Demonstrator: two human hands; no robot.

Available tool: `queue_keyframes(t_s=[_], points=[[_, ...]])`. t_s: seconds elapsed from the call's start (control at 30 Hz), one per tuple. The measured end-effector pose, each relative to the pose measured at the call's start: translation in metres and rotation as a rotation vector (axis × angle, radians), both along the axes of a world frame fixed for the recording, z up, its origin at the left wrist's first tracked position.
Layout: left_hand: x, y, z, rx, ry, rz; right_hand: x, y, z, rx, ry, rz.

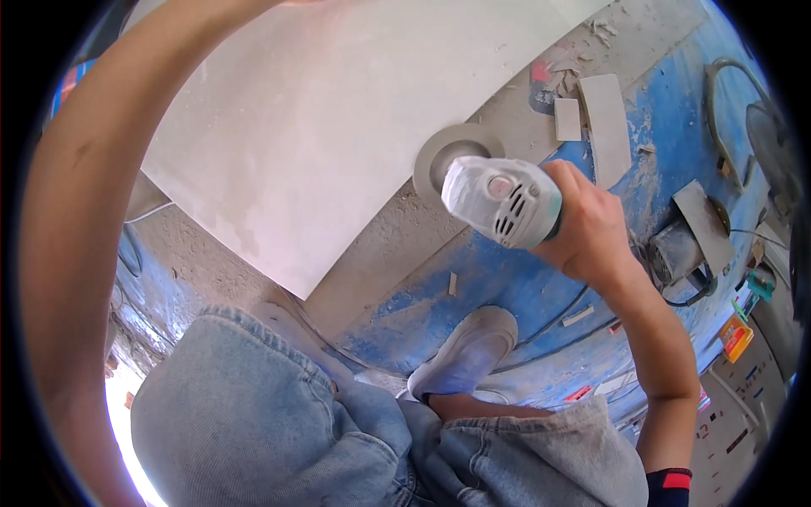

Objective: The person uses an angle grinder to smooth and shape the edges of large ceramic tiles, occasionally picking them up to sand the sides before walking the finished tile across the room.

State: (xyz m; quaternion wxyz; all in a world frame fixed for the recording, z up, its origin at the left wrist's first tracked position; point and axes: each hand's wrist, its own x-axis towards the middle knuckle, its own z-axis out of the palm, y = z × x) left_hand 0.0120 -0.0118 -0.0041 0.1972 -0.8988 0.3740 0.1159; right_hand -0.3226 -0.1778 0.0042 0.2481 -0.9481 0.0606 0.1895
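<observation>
A large white sheet [321, 127] fills the upper middle, its lower-right edge meeting a round grinding disc [432, 165]. The disc is on an angle grinder [503, 203] with a pale dusty body and vent slots, which my right hand [591, 228] grips from the right side. My left forearm [101, 186] reaches up the left of the view. My left hand [296, 2] is almost entirely cut off at the top edge, above the sheet, so its fingers and whatever they hold are hidden.
Dusty offcuts [603, 127] and cables lie on the worn blue surface [549, 304] below and right. Tools [676, 249] and an orange-yellow container [735, 336] are at the right. My legs and pale shoes [465, 346] occupy the lower part.
</observation>
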Motion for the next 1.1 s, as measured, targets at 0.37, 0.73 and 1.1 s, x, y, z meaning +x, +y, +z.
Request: queue_keyframes(t_s=[0.37,0.73,1.1], points=[[-0.011,0.002,0.000,-0.134,-0.065,-0.036,-0.005,0.002,-0.003,-0.011,-0.060,0.011],[0.000,-0.001,-0.005,-0.053,0.000,-0.012,-0.011,0.013,-0.004,0.013,-0.060,0.047],[-0.006,0.003,0.001,-0.168,0.041,0.025,-0.017,0.035,-0.007,0.042,-0.146,0.170]])
